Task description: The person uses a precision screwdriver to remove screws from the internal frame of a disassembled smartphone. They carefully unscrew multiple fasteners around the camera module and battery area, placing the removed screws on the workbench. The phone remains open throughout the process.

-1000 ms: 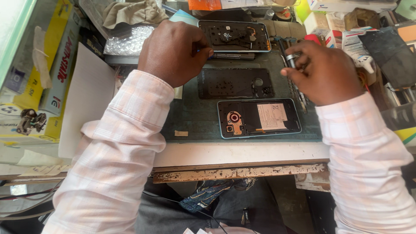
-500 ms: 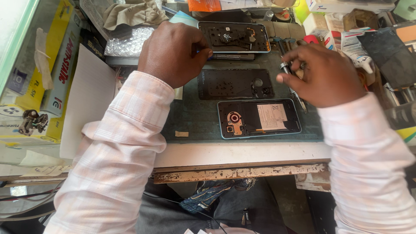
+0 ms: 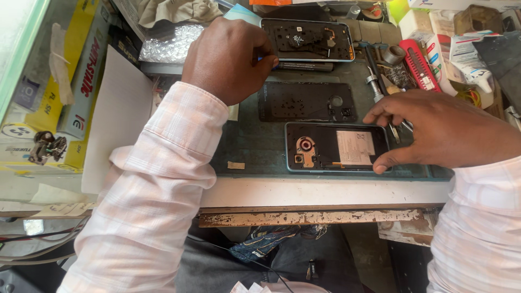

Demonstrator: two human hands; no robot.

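Cramped repair bench seen from above, a dark green mat point(image 3: 249, 146) on a pale worktop point(image 3: 304, 191) with a chipped, paint-flaked front edge. Three opened phone parts lie on the mat in a column: top phone point(image 3: 307, 40) with blue rim, a flat black plate point(image 3: 307, 101) in the middle, and the near phone point(image 3: 336, 146), back off, showing a copper coil and a white label.

Left hand point(image 3: 228, 57) is curled at the top phone's left end, fingertips touching its edge. Right hand point(image 3: 439, 130) grips the near phone's right end, thumb on the lower corner, fingers on the upper edge, with a thin metal tool point(image 3: 399, 129) tucked between the fingers.

Clutter at the far right: red box point(image 3: 419, 64), tape roll point(image 3: 393, 54), screwdriver point(image 3: 373, 81), cartons. On the left, yellow boxes point(image 3: 65, 81), white sheet point(image 3: 116, 114), bubble wrap point(image 3: 171, 44). Cables hang under the bench.
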